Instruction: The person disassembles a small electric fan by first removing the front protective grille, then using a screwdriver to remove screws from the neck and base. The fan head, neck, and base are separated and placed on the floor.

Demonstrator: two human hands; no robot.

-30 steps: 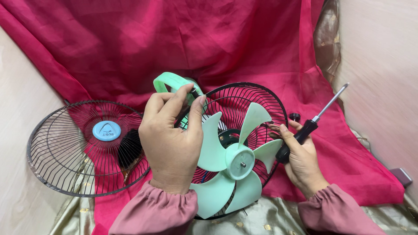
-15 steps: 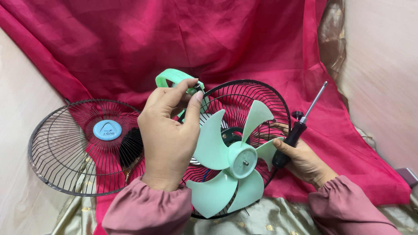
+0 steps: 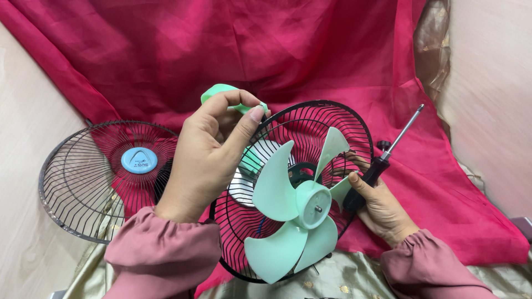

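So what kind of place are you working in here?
Probably a home setup rather than a workshop: red cloth draped as a backdrop, gold fabric underneath, and a dismantled fan's front grille lying on them.

A big pink-red cloth point(image 3: 266, 50) hangs down behind and spreads out. A shiny gold cloth point(image 3: 354, 277) lies in front. Plain cream walls point(image 3: 493, 83) stand on both sides.
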